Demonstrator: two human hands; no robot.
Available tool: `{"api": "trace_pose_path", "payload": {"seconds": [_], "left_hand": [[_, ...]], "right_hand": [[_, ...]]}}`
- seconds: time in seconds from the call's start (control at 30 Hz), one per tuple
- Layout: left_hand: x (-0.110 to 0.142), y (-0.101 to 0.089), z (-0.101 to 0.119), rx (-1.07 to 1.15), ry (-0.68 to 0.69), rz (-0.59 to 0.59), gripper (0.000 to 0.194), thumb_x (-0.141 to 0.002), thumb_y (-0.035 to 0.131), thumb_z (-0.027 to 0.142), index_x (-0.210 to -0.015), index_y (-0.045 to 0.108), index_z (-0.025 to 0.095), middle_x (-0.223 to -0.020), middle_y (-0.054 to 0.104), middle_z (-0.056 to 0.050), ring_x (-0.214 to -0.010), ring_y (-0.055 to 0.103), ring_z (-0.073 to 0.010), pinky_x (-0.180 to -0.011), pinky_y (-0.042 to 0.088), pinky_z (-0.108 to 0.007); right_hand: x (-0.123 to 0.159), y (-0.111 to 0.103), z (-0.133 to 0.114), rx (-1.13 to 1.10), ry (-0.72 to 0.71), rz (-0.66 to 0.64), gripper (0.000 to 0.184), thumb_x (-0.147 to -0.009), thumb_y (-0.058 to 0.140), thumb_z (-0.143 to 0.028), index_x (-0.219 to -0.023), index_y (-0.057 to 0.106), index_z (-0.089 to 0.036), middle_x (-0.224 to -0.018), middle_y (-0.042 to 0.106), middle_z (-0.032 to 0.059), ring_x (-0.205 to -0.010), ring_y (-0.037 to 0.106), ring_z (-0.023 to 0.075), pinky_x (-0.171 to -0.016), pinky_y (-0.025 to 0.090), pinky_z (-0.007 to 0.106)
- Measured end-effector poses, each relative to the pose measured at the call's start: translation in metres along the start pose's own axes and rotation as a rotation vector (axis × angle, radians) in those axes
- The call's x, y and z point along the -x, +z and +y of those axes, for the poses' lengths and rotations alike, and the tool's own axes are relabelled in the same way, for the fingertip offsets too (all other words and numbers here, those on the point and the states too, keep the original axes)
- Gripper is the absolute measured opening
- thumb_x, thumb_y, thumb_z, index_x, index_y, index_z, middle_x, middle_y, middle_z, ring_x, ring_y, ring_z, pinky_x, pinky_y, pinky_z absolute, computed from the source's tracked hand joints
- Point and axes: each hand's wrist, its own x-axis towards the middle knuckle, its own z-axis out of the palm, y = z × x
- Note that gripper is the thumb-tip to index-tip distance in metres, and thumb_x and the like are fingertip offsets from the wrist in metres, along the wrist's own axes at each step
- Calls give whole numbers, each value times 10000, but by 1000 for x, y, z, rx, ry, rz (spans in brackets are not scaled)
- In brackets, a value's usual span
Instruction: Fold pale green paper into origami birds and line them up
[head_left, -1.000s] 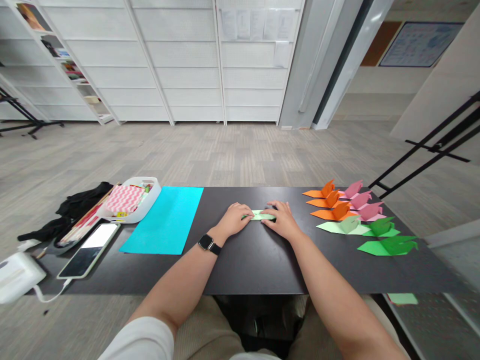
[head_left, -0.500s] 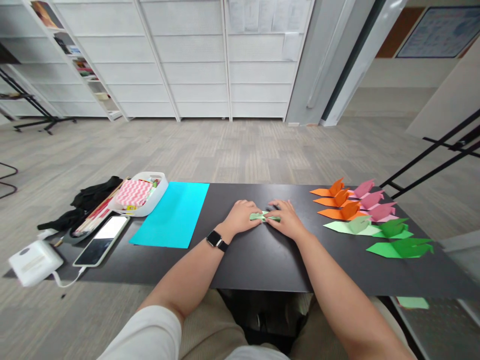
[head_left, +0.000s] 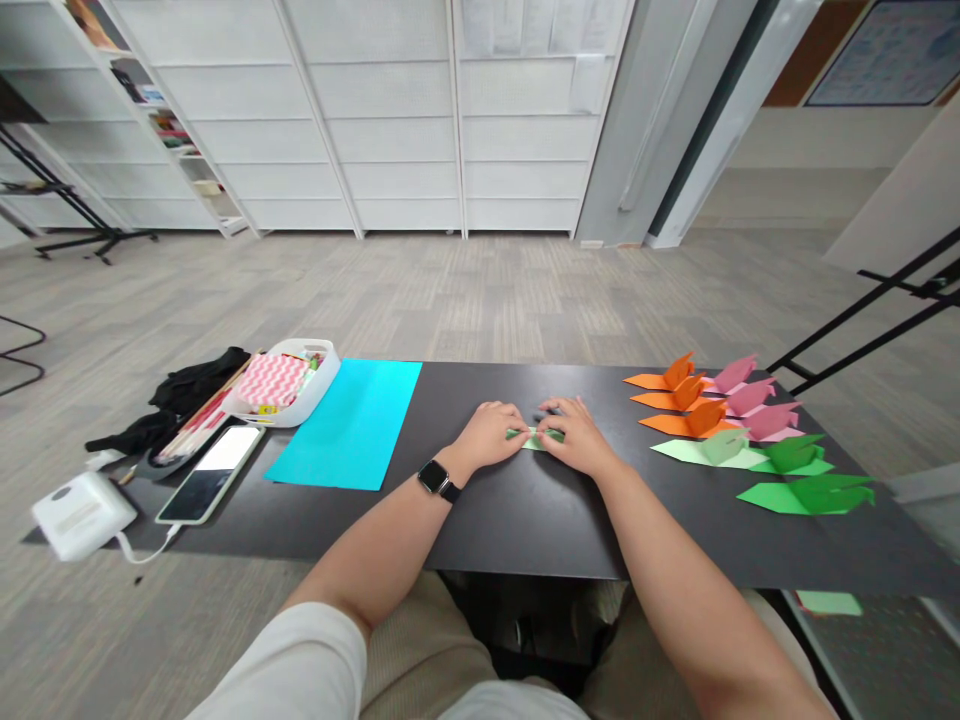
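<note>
A small folded piece of light green paper (head_left: pixel 534 440) lies on the dark table between my hands. My left hand (head_left: pixel 491 434), below a wrist with a black smartwatch (head_left: pixel 433 478), closes its fingers on the paper's left end. From the other side my right hand (head_left: pixel 576 436) pinches the right end, its fingers bent over it. Parts of the paper are hidden beneath both hands. To the right stand rows of folded paper birds: orange (head_left: pixel 679 400), pink (head_left: pixel 750 400), pale green (head_left: pixel 724 450) and brighter green (head_left: pixel 806 494).
Left of my hands lies a blue paper sheet (head_left: pixel 352 425). Beyond it are a white basket (head_left: pixel 319 390), a phone (head_left: pixel 214 475) cabled to a white charger box (head_left: pixel 84 514), and black cloth (head_left: pixel 196 380). The dark table (head_left: pixel 525 540) ends near my lap.
The fingers have shifted slightly along the green paper, and more of its middle shows, now lower between the hands. The whole view has tilted a little. The paper birds stay put.
</note>
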Motion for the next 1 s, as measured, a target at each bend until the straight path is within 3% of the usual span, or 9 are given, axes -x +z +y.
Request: {"api": "trace_pose_path", "payload": {"seconds": [0.33,0.63,1.0], "left_hand": [[-6,5,-2,10,-62,24,142,-1002,654,307,-1045,783,263,-1105,737,-31,-1053,665,-215,-1001,471,-387],[-5,4,-3,-46,-101,-9,192,-1000,660,372,-1087,814,295,-1136,719,-42,-1058,634,-240,-1026,440,-437],[-1,2,-2,-22,-83,6,208,-957,708,397,-1127,788,308,-1141,723,-34,-1086,631,-245,-1045,432,-432]], "right_hand": [[-6,6,1,19,55,17,132,-927,662,-351,-978,774,-304,-1278,664,66,-1290,574,294,-1243,176,711],[-5,10,8,50,83,17,160,-932,702,-375,-1040,815,-342,-1269,661,68,-1282,574,307,-1235,183,714],[-4,7,6,20,62,20,122,-927,691,-338,-984,799,-326,-1266,670,59,-1276,587,296,-1249,182,695]]}}
